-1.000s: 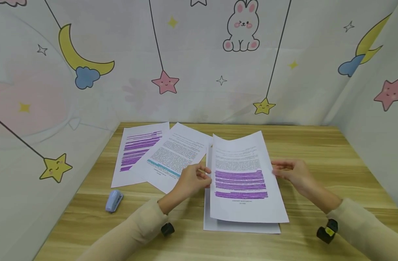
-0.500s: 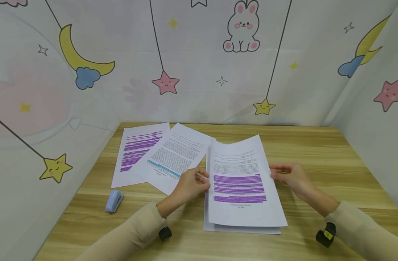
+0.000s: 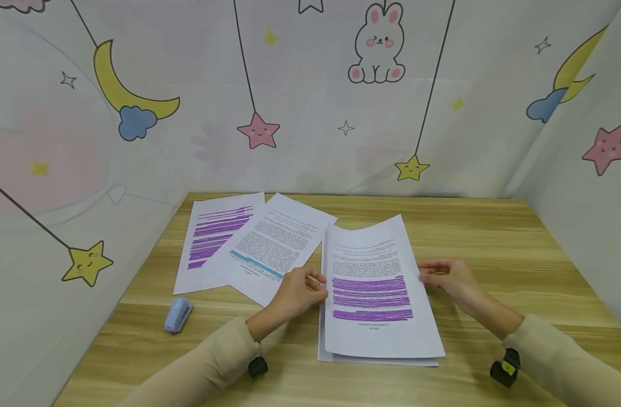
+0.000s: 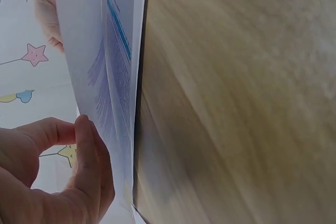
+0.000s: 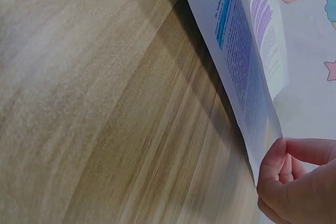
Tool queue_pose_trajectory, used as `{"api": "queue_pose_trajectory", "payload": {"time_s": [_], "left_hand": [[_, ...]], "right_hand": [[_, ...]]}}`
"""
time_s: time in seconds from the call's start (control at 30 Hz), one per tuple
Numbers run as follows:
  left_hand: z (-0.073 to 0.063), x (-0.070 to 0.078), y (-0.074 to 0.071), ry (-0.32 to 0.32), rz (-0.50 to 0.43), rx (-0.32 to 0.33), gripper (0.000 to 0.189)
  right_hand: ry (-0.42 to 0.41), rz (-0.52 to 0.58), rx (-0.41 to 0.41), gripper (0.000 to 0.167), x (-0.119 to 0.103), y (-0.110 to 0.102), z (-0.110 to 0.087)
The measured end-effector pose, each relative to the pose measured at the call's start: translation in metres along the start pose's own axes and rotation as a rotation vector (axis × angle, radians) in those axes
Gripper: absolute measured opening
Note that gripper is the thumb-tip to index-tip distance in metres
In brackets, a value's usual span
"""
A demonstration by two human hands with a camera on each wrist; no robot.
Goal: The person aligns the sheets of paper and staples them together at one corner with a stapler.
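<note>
In the head view, a white rectangular paper sheet with purple-highlighted print (image 3: pixel 374 291) lies between the bare left hand (image 3: pixel 296 294) and bare right hand (image 3: pixel 454 278), its long axis running away from the person, partly raised over a plain-edged white lower sheet (image 3: pixel 324 357) on the wood-grain table (image 3: pixel 494 237), both hands about equally near. The left wrist view shows fingertips pinching the left long edge. In the right wrist view, fingertips pinch the opposite edge; how many layers they grip, I cannot tell.

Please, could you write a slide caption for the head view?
Left hand and right hand hold a purple-highlighted sheet over another page.
</note>
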State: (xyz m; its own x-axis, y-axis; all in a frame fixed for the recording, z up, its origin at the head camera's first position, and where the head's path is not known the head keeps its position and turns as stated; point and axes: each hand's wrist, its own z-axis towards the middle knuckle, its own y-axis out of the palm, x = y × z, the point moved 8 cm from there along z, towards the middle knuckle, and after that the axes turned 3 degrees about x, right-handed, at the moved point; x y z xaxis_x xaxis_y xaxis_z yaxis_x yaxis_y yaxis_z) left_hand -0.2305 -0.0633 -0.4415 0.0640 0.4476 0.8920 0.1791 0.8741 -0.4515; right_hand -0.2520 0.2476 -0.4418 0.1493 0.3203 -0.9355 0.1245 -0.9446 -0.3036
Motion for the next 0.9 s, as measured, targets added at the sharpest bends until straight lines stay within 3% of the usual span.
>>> {"api": "queue_pose_trajectory", "payload": {"time_s": [0.27, 0.9], "left_hand": [[-0.001, -0.006, 0.003, -0.064, -0.042, -0.021, 0.019], [0.001, -0.015, 0.004, -0.095, -0.065, -0.035, 0.016]], "right_hand": [[-0.005, -0.031, -0.011, 0.038, 0.005, 0.000, 0.002], [0.026, -0.039, -0.031, 0.035, 0.013, 0.004, 0.005]]}}
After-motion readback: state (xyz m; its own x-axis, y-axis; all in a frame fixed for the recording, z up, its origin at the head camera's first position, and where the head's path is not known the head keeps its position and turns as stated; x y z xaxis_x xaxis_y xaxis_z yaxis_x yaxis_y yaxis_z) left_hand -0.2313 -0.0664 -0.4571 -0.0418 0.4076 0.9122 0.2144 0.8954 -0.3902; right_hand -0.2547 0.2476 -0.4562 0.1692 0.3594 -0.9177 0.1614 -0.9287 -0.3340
